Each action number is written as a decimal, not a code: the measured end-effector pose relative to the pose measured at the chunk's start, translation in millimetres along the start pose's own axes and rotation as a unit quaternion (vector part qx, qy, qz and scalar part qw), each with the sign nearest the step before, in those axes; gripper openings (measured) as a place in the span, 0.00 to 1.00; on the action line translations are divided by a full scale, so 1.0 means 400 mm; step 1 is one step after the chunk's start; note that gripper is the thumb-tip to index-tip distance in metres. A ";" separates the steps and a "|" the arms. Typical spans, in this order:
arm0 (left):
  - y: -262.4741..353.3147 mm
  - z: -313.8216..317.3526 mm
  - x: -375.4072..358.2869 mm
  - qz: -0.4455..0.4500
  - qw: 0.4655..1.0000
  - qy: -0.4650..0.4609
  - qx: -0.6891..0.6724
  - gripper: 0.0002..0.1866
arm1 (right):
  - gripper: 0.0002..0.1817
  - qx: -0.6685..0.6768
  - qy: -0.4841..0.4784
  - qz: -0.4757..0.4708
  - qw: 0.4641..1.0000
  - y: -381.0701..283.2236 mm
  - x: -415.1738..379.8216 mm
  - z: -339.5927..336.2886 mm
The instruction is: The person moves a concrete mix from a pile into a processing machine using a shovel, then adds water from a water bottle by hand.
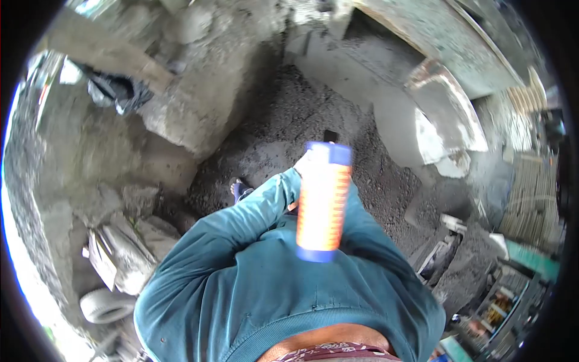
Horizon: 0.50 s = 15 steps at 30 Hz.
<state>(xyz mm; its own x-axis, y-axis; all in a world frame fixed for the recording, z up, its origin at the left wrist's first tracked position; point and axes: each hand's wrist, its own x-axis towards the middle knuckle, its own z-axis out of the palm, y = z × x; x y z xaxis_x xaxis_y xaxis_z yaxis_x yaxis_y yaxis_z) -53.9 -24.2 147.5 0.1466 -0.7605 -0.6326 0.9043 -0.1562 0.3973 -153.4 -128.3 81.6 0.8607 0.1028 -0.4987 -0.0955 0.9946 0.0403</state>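
A blurred tube-shaped object [322, 202], orange and white with blue ends, stands out in front of my chest, close to the camera. It covers most of the space where my two teal sleeves meet. Only a pale, overexposed bit of my left hand [303, 163] shows at the tube's upper left edge, its fingers out of sight. My right hand is hidden behind the tube, beyond the end of the right sleeve [360, 217]. Just past the tube's upper end is a small dark rectangular object [330, 136]; what holds it, if anything, I cannot tell.
Dark gravelly ground [289, 114] lies ahead, with a large concrete block [205, 78] on the left. Grey slabs [398, 114] lean at the right. A tyre [107, 306] and sacks [123, 253] are at lower left. My foot [236, 186] stands on the ground.
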 end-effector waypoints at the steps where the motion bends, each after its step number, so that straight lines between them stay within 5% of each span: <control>1: 0.043 -0.007 -0.087 0.067 0.991 0.008 0.112 0.09 | 0.16 0.020 0.075 -0.053 0.996 -0.011 0.121 -0.123; 2: 0.077 -0.031 -0.171 0.129 0.966 0.017 0.224 0.09 | 0.08 0.031 0.151 -0.109 0.982 -0.021 0.240 -0.242; 4: 0.052 -0.215 -0.278 0.160 0.969 0.187 -0.013 0.12 | 0.03 0.010 0.247 -0.191 0.950 -0.022 0.365 -0.322; 5: 0.097 -0.316 -0.405 0.251 0.961 0.012 -0.116 0.13 | 0.07 -0.035 0.182 -0.178 0.967 -0.047 0.375 -0.356; 7: 0.142 -0.426 -0.598 0.303 0.940 0.003 -0.159 0.31 | 0.20 -0.096 0.339 -0.252 0.901 0.013 0.365 -0.167; 8: 0.173 -0.393 -0.668 0.342 0.928 0.013 -0.147 0.31 | 0.27 -0.130 0.420 -0.273 0.856 0.047 0.354 -0.053; 11: 0.127 -0.562 -0.712 0.340 0.910 0.233 0.040 0.27 | 0.23 -0.237 0.550 -0.288 0.747 0.113 0.447 0.039; 14: 0.032 -0.784 -0.696 0.319 0.872 0.365 0.073 0.20 | 0.24 -0.256 0.480 -0.350 0.763 0.145 0.598 -0.086; 15: -0.020 -0.862 -0.691 0.335 0.880 0.336 -0.004 0.20 | 0.16 -0.140 0.412 -0.295 0.851 0.141 0.682 -0.207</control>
<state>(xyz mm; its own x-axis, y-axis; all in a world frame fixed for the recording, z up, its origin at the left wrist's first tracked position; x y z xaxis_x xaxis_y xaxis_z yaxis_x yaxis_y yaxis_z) 36.8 404.6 90.1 0.8497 -0.1352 -0.5096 0.5270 0.1929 0.8277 34.8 -45.3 -123.8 0.1686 -0.5709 -0.8035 0.0169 0.8167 -0.5768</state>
